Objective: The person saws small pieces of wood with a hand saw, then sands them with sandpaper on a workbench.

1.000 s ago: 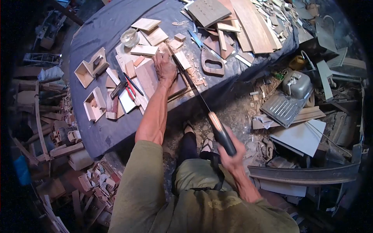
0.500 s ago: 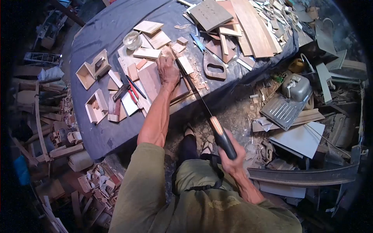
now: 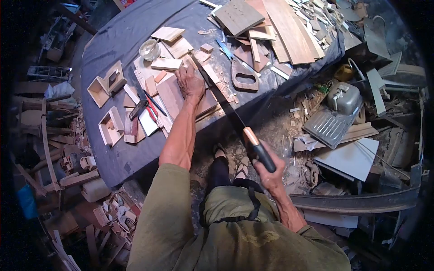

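Right hand (image 3: 272, 174) on the saw (image 3: 231, 112), left hand (image 3: 190, 83) on the wood.
Just off the near edge of the bench (image 3: 131, 158), I see the right hand wrapped round the saw's dark handle, the blade slanting inward over that edge. Beside the blade, the left hand rests on a brown board (image 3: 169, 93), fingers bent; whether they grip, I can't tell. To the right lies a second handsaw (image 3: 236, 68); farther in stands a glass jar (image 3: 149, 49), and planks (image 3: 287, 34) pile toward the bench's right edge.
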A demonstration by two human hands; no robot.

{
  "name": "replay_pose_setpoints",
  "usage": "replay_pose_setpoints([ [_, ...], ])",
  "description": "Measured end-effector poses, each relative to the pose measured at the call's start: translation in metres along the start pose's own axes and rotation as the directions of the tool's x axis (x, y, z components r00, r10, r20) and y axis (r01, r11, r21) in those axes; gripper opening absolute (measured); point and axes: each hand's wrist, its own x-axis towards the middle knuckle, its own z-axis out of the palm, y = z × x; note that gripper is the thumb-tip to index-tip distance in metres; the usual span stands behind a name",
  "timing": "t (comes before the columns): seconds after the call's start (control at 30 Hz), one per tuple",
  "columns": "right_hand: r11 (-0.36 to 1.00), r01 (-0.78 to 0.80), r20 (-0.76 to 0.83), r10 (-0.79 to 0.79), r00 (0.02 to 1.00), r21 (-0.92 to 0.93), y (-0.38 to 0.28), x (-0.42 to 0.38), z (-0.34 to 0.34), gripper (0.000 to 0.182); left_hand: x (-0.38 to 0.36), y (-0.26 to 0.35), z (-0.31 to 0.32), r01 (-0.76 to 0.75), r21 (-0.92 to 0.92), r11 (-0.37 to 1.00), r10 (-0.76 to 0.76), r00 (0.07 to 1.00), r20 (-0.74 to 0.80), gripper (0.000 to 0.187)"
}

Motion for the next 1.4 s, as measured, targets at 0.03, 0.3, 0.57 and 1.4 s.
replay_pose_setpoints([
  [0.03, 0.998, 0.042, 0.022, -0.041, 0.999, -0.052, -0.004, -0.005, 0.004, 0.060, -0.002, -0.001, 0.001, 0.013, 0.006, 1.000, -0.013, 1.000, 0.010, 0.017],
  [0.3, 0.969, 0.119, 0.039, -0.113, 0.993, -0.217, -0.027, -0.069, -0.037, 0.058, -0.001, 0.001, 0.000, 0.042, 0.015, 0.999, -0.042, 0.998, 0.039, 0.016],
  [0.57, 0.994, 0.025, 0.094, -0.015, 0.995, -0.106, -0.049, -0.014, 0.001, 0.060, 0.001, -0.004, 0.004, 0.067, -0.004, 0.998, -0.067, 0.996, 0.056, 0.018],
  [1.4, 0.953, 0.190, 0.076, -0.177, 0.981, -0.236, -0.051, -0.030, -0.018, 0.063, -0.002, -0.002, 0.003, 0.007, 0.029, 1.000, -0.007, 1.000, 0.018, 0.022],
])
